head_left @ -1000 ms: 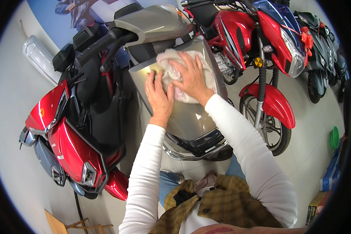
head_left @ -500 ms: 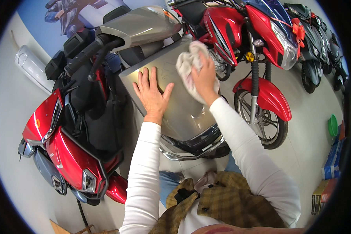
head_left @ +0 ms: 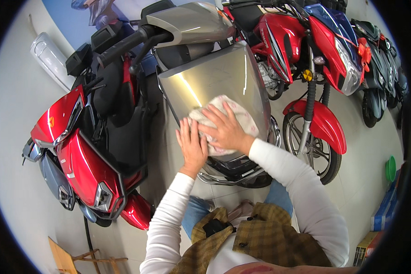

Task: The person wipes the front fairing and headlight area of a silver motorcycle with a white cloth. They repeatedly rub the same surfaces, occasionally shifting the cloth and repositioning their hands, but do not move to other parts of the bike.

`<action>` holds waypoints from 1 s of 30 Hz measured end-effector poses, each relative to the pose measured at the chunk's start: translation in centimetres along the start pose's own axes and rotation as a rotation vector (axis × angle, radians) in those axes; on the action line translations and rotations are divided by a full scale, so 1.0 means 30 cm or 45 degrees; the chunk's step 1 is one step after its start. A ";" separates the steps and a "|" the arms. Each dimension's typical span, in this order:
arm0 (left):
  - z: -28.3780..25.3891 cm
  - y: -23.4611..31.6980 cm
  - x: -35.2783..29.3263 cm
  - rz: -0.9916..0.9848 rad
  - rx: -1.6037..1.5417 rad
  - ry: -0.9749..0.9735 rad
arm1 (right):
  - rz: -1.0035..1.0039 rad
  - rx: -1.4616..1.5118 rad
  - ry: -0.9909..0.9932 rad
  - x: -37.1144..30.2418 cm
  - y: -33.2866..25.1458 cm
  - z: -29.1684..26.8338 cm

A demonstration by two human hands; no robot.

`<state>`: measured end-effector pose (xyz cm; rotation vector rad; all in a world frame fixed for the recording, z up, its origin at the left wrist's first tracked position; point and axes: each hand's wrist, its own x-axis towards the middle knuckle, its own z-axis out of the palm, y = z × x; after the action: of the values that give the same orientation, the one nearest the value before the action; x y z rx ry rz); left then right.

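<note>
A pale cloth with faint reddish marks (head_left: 243, 119) lies bunched on the lower part of a scooter's glossy grey-gold front panel (head_left: 205, 75). My right hand (head_left: 228, 132) holds the cloth under its palm, pressing it to the panel with the fingers stretched over it. Just left of it, my left hand (head_left: 192, 148) has its fingers extended and is open, with its fingertips at the cloth's left edge. Below both hands are the scooter's dark lower front and curved chrome bar (head_left: 226, 182). Part of the panel is hidden under the cloth and hands.
A red scooter (head_left: 89, 169) stands close on the left, a red motorcycle (head_left: 313, 114) close on the right. More dark motorcycles (head_left: 372, 77) line the far right. A green bowl (head_left: 390, 168) and boxes (head_left: 382, 212) are at the right edge; a wooden stand (head_left: 64, 255) is lower left.
My right hand has brought the cloth from the panel's upper right down to its lower middle. My left hand has slid down from the upper panel to the cloth. The view has shifted slightly.
</note>
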<state>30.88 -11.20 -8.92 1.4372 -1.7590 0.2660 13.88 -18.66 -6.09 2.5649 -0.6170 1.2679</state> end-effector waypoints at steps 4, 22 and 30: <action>-0.049 -0.080 0.294 -0.028 0.115 0.141 | -0.075 -0.033 0.097 0.292 0.107 0.042; -0.067 -0.132 0.407 -0.104 0.052 0.202 | 0.118 -0.055 0.214 0.390 0.050 0.084; 0.025 0.059 -0.096 -0.036 0.027 -0.039 | 0.231 -0.019 0.082 -0.158 -0.123 0.040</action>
<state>28.97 -9.03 -10.86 1.4874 -1.7635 0.2498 13.85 -14.54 -10.62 2.4916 -0.8587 1.3899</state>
